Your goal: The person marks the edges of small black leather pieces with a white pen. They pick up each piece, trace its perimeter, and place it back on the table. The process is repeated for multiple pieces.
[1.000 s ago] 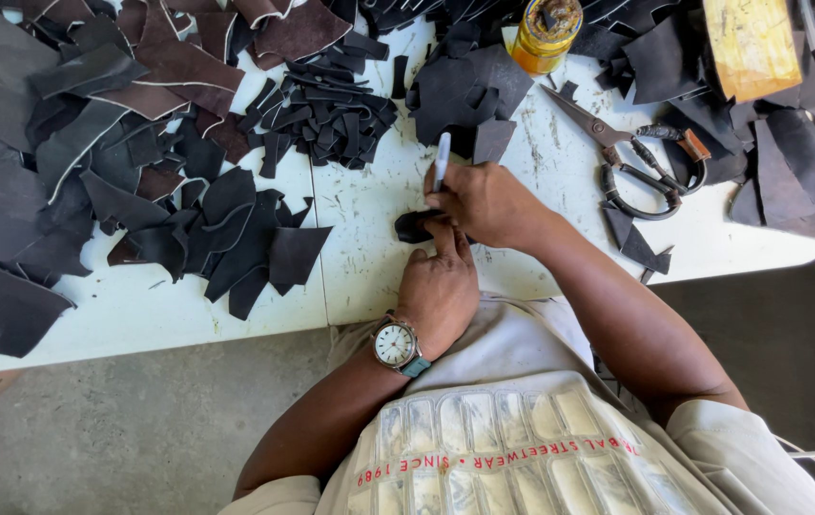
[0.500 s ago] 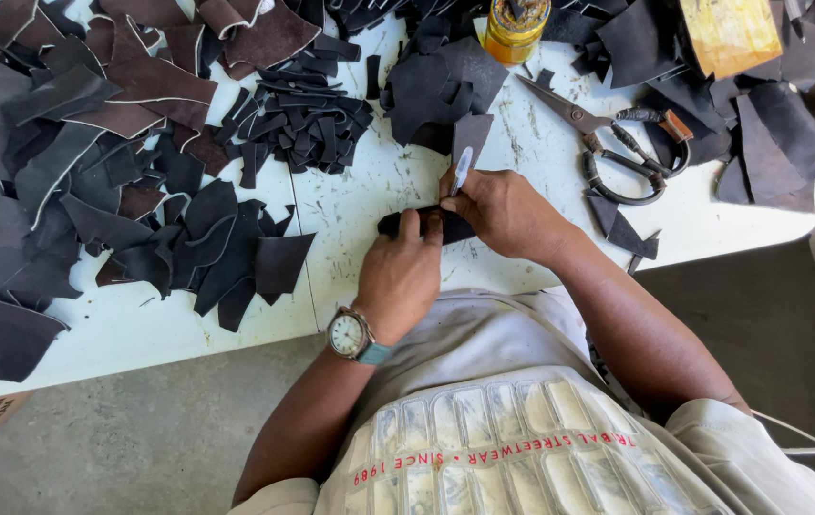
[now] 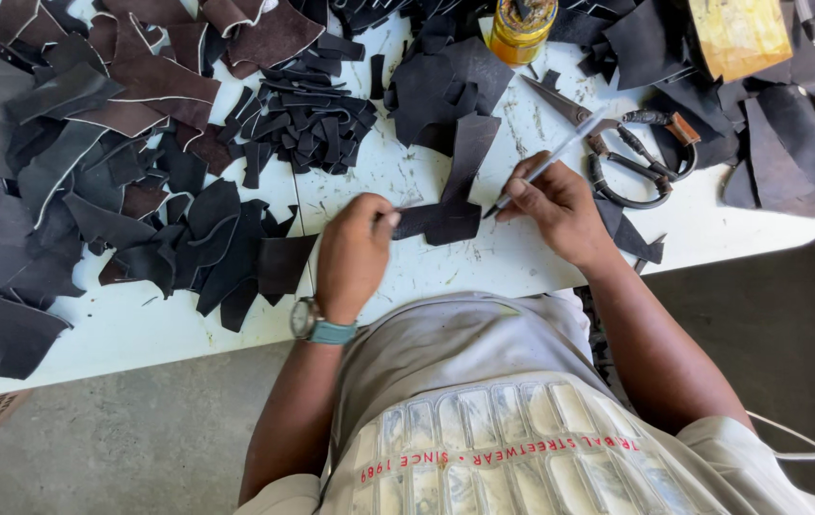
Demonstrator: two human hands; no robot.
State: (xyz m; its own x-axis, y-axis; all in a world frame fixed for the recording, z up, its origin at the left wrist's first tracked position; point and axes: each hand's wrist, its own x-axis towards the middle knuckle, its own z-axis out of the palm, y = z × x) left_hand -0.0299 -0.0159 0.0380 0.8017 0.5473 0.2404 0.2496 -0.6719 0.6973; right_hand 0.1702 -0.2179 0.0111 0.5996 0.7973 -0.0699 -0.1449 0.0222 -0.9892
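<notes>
L hand (image 3: 355,253) fingers pinching small dark leather piece (image 3: 438,221) flat on table (image 3: 398,172); R hand (image 3: 560,205) fingers gripping pen (image 3: 546,162). Leather judged light, limp, non-fragile; hold by edge.

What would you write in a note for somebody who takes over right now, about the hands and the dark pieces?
Left hand: grip pinches the left end of a small dark leather piece, flat on the white table.
Right hand: holds a silver pen, tip at the piece's right edge.
Nearby: large scissors right of the pen hand, a yellow jar at the far edge, a heap of small dark strips, bigger leather scraps on the left.
Done: piece laid flat and pinned; no pen marks visible on it.
Left: cannot tell how many scraps are handled.
</notes>
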